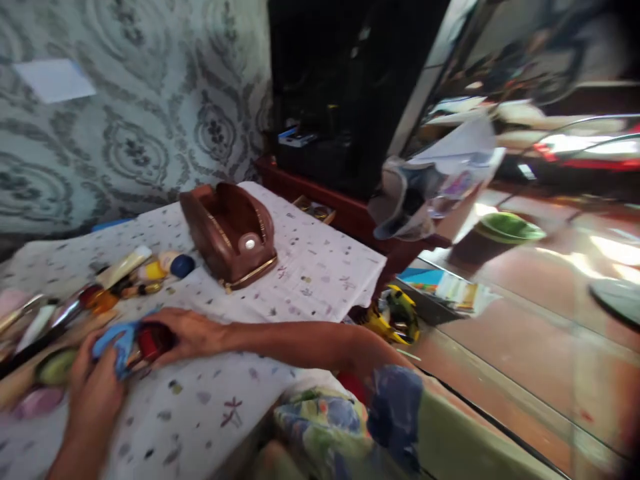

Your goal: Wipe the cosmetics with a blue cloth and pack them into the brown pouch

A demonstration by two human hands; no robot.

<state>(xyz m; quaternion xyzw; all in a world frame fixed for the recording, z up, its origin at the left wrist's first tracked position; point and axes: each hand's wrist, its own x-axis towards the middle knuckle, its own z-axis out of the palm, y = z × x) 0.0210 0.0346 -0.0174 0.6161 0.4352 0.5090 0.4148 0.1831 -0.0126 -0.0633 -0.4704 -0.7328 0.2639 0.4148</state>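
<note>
Dark-red container [155,341] between both hands, over the printed tablecloth [200,393].
The right hand [190,331] grips its right side; the left hand [100,380] clutches a blue cloth [116,341] at its left. Blur hides its long axis. The open brown zip bag [216,248] sits beyond, nearer the right hand.

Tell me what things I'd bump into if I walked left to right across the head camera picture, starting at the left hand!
Left hand → shiny dark red thing → open brown bag → yellow-and-black thing → green bowl.
</note>
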